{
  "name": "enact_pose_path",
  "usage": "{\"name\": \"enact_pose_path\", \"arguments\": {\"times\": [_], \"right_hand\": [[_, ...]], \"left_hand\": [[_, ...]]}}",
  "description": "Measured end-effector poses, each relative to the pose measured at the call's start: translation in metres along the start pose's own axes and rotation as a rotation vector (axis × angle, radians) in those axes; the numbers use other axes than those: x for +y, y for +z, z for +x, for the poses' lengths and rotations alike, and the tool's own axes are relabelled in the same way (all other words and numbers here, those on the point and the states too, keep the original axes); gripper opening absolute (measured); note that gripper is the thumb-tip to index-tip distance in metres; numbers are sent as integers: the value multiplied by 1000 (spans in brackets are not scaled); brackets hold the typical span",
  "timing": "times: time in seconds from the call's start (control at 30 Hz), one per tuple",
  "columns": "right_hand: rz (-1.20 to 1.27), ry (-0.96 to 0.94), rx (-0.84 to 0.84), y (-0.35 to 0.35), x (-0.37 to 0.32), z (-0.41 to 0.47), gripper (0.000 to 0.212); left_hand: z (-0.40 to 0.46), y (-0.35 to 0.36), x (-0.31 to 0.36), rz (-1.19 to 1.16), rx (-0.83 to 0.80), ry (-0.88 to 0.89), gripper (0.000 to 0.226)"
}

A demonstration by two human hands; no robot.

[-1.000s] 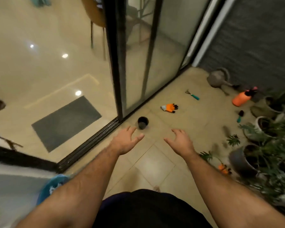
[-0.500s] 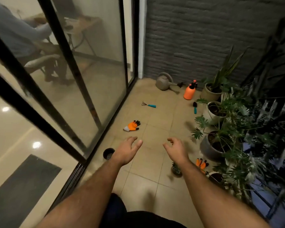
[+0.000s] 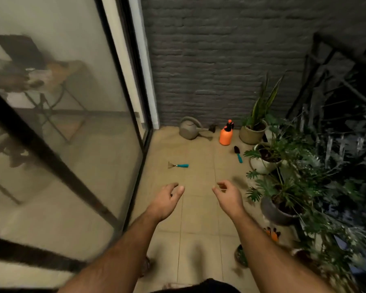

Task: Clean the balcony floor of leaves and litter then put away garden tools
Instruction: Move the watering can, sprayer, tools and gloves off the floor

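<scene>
Floor (image 3: 199, 210) of tan tiles, tools scattered on it. Rake (image 3: 178, 165) with teal handle lies mid-floor, nearer the glass door (image 3: 72, 144) than the pots; trowel (image 3: 238, 154), teal handle too, lies beside the white pot (image 3: 262, 163) at the floor's right edge. Orange sprayer (image 3: 226, 135) stands upright near the far wall, watering can (image 3: 189, 131) to its left in the far corner by the door frame. Orange gloves (image 3: 273, 233) sit at the right edge, near the grey pot (image 3: 277, 212), partly blurred. Small dark pot (image 3: 240, 253) on the floor just right of the right forearm. Left hand (image 3: 167, 200) and right hand (image 3: 228, 197) both held out over the tiles, fingers loosely curled, holding nothing, apart from each other. Versus half a second ago: view has swung further right and forward, so the other orange glove and the black cup by the door track are out of sight, the rake and sprayer sit closer, and both hands' fingers have curled in more. Brick wall (image 3: 220, 60) fills the far end.
</scene>
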State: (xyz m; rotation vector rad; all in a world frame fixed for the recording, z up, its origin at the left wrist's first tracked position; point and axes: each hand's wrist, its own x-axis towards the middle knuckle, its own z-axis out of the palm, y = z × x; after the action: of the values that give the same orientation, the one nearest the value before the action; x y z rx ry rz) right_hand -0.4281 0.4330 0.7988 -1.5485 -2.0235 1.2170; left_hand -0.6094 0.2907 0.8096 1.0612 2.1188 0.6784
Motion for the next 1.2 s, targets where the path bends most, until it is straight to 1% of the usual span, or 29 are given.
{"name": "enact_pose_path", "arguments": {"times": [0.07,0.1,0.2,0.23,0.3,0.33,0.47,0.6,0.73,0.83,0.9,1.07,1.2], "right_hand": [[68,35,33,3,-14,19,32],[87,47,46,3,-18,27,31],[143,90,86,-2,-20,67,30],[167,113,93,-5,-20,82,30],[221,154,113,-9,-14,114,28],[247,168,127,-11,-12,131,26],[346,211,144,-27,-19,207,24],[316,222,56,-55,-22,285,22],[306,238,-6,-84,-37,383,20],[368,283,-34,-87,-49,440,18],[415,305,-46,-82,-56,479,17],[511,376,-83,-61,-82,561,14],[542,450,-91,-46,-103,622,18]], "left_hand": [[34,-11,4,-34,-10,16,87],[48,-14,7,-48,-10,32,90],[95,-17,24,-77,-43,77,67],[110,-17,30,-100,-50,87,64],[139,-14,43,-160,-57,104,68],[154,-12,49,-183,-60,107,66],[234,-1,80,-233,-99,92,42],[313,5,115,-271,-70,20,63],[385,2,151,-363,-10,-93,55],[425,-9,163,-411,42,-147,50],[459,-19,164,-452,45,-178,46],[548,-50,159,-503,67,-283,63],[614,-80,161,-449,36,-275,54]]}}
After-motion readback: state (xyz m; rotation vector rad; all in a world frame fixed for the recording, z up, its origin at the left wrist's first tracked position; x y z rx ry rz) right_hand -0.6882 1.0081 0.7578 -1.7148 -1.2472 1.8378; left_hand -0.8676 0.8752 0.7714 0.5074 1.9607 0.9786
